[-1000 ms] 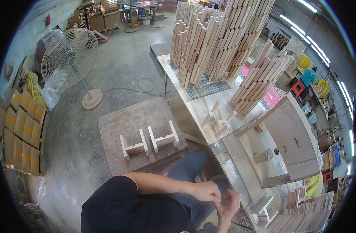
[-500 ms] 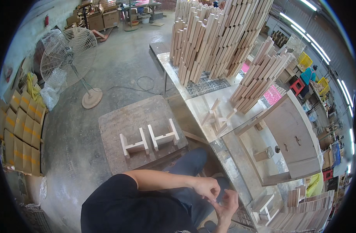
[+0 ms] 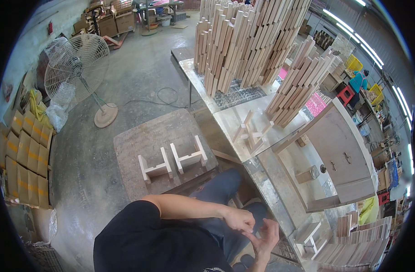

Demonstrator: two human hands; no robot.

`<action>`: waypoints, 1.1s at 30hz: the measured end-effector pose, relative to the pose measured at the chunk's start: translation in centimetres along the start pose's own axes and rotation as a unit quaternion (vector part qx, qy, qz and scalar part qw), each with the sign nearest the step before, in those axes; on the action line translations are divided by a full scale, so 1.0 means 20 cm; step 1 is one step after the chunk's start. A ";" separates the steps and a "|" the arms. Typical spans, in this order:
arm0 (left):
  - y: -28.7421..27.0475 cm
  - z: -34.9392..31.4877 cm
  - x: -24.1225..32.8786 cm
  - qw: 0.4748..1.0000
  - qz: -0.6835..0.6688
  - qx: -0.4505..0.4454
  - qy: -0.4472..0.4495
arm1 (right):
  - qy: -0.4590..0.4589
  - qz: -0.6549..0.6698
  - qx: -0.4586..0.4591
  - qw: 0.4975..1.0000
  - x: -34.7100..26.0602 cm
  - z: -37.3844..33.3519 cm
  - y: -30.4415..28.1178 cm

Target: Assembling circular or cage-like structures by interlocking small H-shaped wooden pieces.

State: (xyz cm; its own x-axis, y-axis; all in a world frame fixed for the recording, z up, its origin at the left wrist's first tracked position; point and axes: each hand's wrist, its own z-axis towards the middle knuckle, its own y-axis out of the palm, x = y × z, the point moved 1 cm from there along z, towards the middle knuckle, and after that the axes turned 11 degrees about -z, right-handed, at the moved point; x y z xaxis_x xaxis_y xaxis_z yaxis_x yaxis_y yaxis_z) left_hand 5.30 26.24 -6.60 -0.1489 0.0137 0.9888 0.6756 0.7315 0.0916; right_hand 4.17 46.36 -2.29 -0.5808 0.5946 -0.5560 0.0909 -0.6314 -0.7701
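Note:
Above my lap, my left hand is closed, its fingertips pinched together. Whatever they hold, if anything, is too small to make out. My right hand meets it from the right: the thumb touches the left fingertips, while the curled fingers stand apart from that thumb. Beyond my knees, a low worn board table carries two small H-shaped wooden frames, the left frame and the right frame, side by side. Neither hand touches them.
On the workbench to my right stand tall stacks of wooden strips, a wooden frame piece, a large curved panel and another small frame. A pedestal fan and cartons are at left. A co-worker is far right.
The view has shifted slightly, moving the bench and tables a little left and up. My hands stay together over my lap, with only a small shift of the fingers.

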 end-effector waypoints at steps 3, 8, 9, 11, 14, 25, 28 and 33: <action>0.02 -0.01 0.02 0.994 0.047 0.045 0.089 | -0.019 -0.011 0.012 1.000 0.02 0.00 0.00; 0.00 -0.05 0.11 0.989 0.010 0.094 0.110 | -0.005 -0.012 0.059 0.998 0.02 0.01 -0.04; -0.01 -0.07 0.14 0.995 -0.015 0.094 0.039 | -0.003 -0.012 0.059 0.998 0.02 0.01 -0.05; 0.00 -0.07 0.08 0.982 -0.113 0.135 0.067 | 0.027 -0.006 0.079 0.996 0.03 0.00 -0.06; -0.04 -0.07 0.06 0.958 -0.207 0.183 0.076 | 0.027 0.000 0.083 0.996 0.04 -0.02 -0.04; -0.01 -0.06 0.11 0.960 -0.123 0.250 0.037 | 0.081 0.021 0.075 0.994 0.04 -0.06 -0.03; -0.01 -0.05 0.09 0.959 -0.044 0.276 0.056 | 0.083 0.034 0.081 0.993 0.08 -0.06 -0.01; -0.12 -0.29 0.14 0.851 0.118 0.483 0.168 | 0.110 -0.007 0.058 0.992 0.09 -0.08 -0.03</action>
State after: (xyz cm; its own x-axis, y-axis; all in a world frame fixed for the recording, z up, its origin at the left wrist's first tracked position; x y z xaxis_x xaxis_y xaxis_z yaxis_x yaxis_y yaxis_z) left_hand 7.42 20.62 -3.35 0.2338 0.1599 0.9591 -0.2746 0.9571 -0.0926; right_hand 4.34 48.73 -3.34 -0.3887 0.6904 -0.6101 -0.0178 -0.6677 -0.7442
